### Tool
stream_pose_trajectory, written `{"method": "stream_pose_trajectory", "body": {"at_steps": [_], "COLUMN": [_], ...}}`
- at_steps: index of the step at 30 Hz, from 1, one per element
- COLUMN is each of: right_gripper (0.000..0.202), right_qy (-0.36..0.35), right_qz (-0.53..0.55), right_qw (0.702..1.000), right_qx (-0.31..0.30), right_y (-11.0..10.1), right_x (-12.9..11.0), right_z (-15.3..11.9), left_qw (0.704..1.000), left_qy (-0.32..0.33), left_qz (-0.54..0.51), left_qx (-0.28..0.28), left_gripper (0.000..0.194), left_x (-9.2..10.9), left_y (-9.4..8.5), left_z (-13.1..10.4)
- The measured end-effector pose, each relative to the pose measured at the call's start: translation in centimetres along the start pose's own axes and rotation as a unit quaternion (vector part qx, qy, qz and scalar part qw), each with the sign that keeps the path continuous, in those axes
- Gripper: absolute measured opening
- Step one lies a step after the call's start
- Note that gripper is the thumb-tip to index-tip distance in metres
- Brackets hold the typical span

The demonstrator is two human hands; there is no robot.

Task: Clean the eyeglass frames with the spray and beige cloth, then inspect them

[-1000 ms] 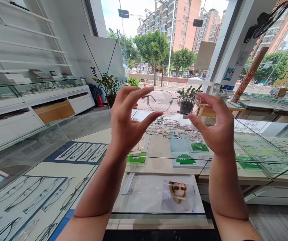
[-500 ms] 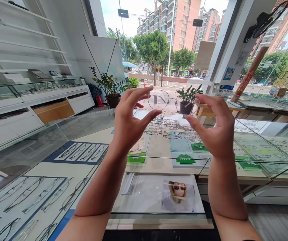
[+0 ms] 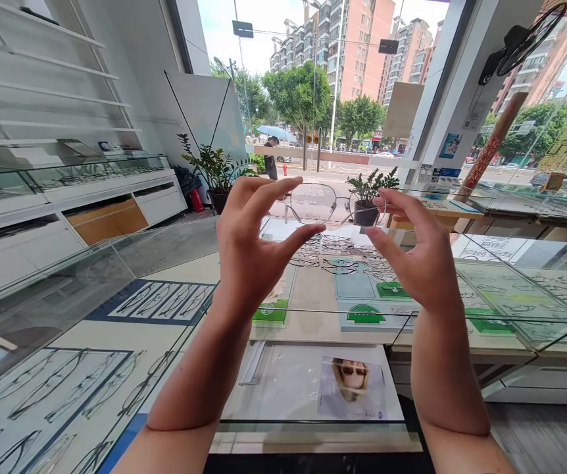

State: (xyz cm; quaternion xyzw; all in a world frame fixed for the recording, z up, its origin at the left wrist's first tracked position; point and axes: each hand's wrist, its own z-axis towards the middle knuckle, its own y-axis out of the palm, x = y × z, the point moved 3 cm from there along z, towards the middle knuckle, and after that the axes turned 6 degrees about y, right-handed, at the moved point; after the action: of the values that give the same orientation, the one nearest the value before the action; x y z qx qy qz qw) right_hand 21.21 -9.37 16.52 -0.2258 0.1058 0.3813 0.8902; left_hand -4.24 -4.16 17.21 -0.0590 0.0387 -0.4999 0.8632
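here i am, glasses [image 3: 316, 203] up in the air over the glass worktop [image 3: 308, 289], lenses facing the street. my left hand [image 3: 258, 230] clasps one lens, forefinger at the top of the rim, thumb at the bottom. my right hand [image 3: 414, 243] has its fingers at the outer edge of the other lens, thumb low. the two hands are well apart, glasses stretching between them. a potted plant [image 3: 373, 179] shows behind, and below lie rows of frames [image 3: 340, 265] and a picture card [image 3: 351, 387].

Both forearms [image 3: 202, 368] raised, fingers [image 3: 271, 195] curved above thumbs [image 3: 296, 242]
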Motion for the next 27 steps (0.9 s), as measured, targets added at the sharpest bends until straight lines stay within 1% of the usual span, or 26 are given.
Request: {"method": "stream_pose_trajectory", "body": {"at_steps": [6,13,18,23,25,27], "right_gripper": [0.051,0.049,0.048,0.047,0.047,0.047], "right_qy": [0.012,-0.011,-0.032,-0.037,-0.028,-0.014], "right_qz": [0.010,-0.019,-0.044,-0.041,-0.029,-0.013], "right_qw": [1.000,0.999,0.998,0.997,0.998,0.999], "right_qx": [-0.010,0.033,0.044,0.051,0.051,0.039], "right_y": [0.1,-0.5,-0.8,-0.9,-0.9,-0.8], "right_x": [-0.2,-1.2,-2.0,-2.5,-2.3,-1.8], "right_z": [-0.2,-0.5,-0.6,-0.6,-0.6,-0.6], "left_qw": [1.000,0.999,0.996,0.994,0.995,0.996], "left_qy": [0.004,-0.027,-0.038,-0.032,-0.023,-0.012], "left_qz": [0.000,-0.032,-0.081,-0.100,-0.095,-0.085], "left_qx": [0.005,-0.004,-0.015,-0.023,-0.014,0.001], "left_gripper": [0.061,0.061,0.064,0.067,0.070,0.071], "left_x": [0.4,0.2,-0.4,-1.0,-1.0,-0.9], "left_y": [-0.2,-0.2,0.3,0.6,0.5,0.4], "left_z": [0.0,-0.1,0.0,-0.1,-0.2,-0.3]}}
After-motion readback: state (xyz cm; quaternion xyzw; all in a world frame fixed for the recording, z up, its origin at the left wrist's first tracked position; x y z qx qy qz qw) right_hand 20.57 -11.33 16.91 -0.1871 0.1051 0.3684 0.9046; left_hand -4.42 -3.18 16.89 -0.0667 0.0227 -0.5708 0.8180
